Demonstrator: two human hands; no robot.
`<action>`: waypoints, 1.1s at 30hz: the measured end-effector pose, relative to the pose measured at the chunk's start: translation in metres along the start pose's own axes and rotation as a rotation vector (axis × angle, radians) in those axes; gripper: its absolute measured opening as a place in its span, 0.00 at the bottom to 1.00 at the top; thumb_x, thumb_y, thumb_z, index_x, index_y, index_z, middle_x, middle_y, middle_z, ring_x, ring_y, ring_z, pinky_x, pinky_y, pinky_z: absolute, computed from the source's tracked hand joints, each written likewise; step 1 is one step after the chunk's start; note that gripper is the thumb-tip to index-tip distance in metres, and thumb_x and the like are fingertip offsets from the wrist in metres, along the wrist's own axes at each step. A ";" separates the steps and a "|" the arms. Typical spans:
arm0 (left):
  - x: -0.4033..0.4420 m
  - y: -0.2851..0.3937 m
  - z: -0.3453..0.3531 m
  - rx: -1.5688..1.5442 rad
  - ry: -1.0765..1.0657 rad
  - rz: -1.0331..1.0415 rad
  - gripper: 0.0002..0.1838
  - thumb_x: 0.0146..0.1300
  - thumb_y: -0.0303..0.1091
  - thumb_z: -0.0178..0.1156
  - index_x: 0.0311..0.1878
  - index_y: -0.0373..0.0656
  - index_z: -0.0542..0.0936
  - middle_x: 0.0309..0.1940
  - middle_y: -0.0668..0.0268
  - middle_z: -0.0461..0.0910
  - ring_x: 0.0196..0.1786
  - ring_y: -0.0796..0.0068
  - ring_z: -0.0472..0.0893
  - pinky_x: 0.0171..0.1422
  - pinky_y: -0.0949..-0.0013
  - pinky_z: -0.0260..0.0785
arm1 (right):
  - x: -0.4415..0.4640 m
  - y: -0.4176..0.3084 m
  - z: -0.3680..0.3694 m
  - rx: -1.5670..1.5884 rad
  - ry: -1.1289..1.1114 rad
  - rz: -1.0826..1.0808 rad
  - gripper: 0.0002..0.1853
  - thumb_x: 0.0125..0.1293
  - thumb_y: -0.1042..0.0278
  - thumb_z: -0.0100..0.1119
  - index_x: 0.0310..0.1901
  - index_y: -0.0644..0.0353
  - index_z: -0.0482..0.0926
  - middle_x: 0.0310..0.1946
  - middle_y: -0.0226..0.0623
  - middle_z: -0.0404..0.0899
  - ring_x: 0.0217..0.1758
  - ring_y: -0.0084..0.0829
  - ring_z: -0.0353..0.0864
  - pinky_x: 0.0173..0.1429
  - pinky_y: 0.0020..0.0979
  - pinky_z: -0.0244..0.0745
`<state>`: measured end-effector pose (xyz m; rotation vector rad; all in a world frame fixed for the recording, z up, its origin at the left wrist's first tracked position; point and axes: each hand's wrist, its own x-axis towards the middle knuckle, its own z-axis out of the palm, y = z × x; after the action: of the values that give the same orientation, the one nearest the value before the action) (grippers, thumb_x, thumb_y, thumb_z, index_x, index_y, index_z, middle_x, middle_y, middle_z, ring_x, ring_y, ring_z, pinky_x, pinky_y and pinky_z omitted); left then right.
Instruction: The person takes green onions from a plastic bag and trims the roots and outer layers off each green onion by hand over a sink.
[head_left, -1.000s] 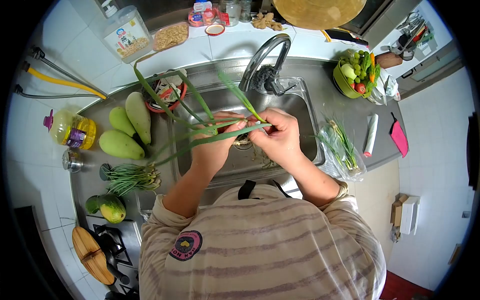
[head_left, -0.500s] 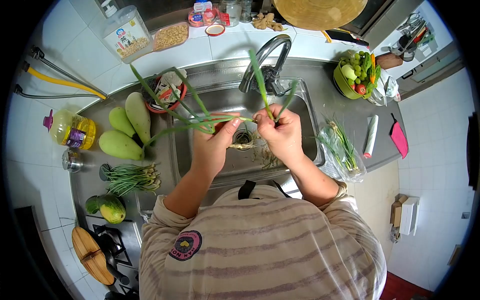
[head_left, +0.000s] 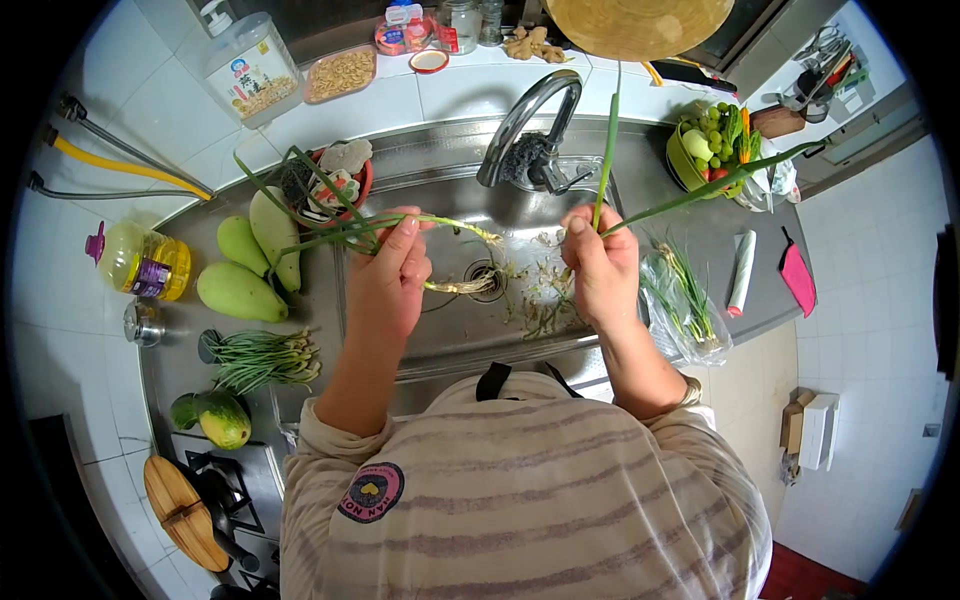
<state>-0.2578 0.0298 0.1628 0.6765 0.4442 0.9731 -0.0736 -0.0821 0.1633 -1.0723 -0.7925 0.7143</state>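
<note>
Over the left part of the steel sink (head_left: 420, 350), my left hand (head_left: 388, 275) is closed around several green onions (head_left: 452, 222). Their pale, rooty ends point right over the drain and their leaves reach left. My right hand (head_left: 603, 262) is closed above the sink's right side, gripping a green onion (head_left: 610, 150) whose long leaves stand up and stretch to the right; its lower end is hidden in the fist. Loose roots and peelings (head_left: 543, 290) lie on the sink bottom between the hands.
Behind the sink rises a chrome faucet (head_left: 535, 95). A bunch of green onions (head_left: 265, 358) lies left, near green gourds (head_left: 240, 295) and an oil bottle (head_left: 150, 262). On the right are bagged green onions (head_left: 685, 300) and a green basket of produce (head_left: 690, 170).
My hands have moved apart, the right one going right with its green onion and the left one shifting left. The leaves in my right hand have swung outward to the right.
</note>
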 end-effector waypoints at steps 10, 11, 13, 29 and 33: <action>-0.011 0.001 0.013 0.271 -0.100 -0.108 0.06 0.61 0.23 0.50 0.41 0.35 0.73 0.26 0.69 0.71 0.22 0.87 0.61 0.23 0.81 0.50 | 0.005 -0.010 0.021 -0.261 -0.353 0.138 0.09 0.57 0.73 0.63 0.39 0.64 0.79 0.14 0.16 0.61 0.19 0.11 0.55 0.22 0.18 0.52; -0.010 -0.001 0.012 0.276 -0.155 -0.089 0.06 0.60 0.23 0.52 0.40 0.35 0.74 0.28 0.67 0.73 0.20 0.88 0.61 0.22 0.82 0.50 | 0.005 -0.010 0.023 -0.260 -0.353 0.137 0.09 0.57 0.73 0.63 0.39 0.64 0.79 0.14 0.16 0.61 0.19 0.11 0.55 0.22 0.18 0.52; -0.009 0.000 0.013 0.281 -0.207 -0.066 0.06 0.59 0.22 0.54 0.39 0.36 0.75 0.29 0.66 0.76 0.19 0.89 0.60 0.21 0.82 0.50 | 0.005 -0.012 0.028 -0.306 -0.363 0.112 0.08 0.55 0.74 0.64 0.37 0.63 0.80 0.15 0.19 0.62 0.20 0.11 0.57 0.23 0.19 0.54; -0.008 -0.007 0.012 0.537 -0.209 0.042 0.05 0.56 0.23 0.60 0.37 0.36 0.78 0.19 0.75 0.71 0.21 0.89 0.63 0.23 0.82 0.51 | 0.003 -0.008 0.027 -0.501 -0.341 -0.069 0.06 0.56 0.75 0.62 0.36 0.64 0.80 0.20 0.22 0.69 0.24 0.12 0.63 0.27 0.18 0.59; -0.009 -0.007 0.013 0.548 -0.203 0.015 0.05 0.56 0.23 0.60 0.37 0.36 0.78 0.19 0.76 0.70 0.20 0.90 0.62 0.23 0.81 0.51 | 0.003 -0.008 0.028 -0.428 -0.331 0.087 0.05 0.59 0.72 0.59 0.34 0.64 0.79 0.21 0.23 0.68 0.24 0.12 0.62 0.27 0.19 0.58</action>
<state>-0.2503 0.0152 0.1677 1.2629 0.5303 0.7864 -0.0940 -0.0687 0.1787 -1.3983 -1.2265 0.8292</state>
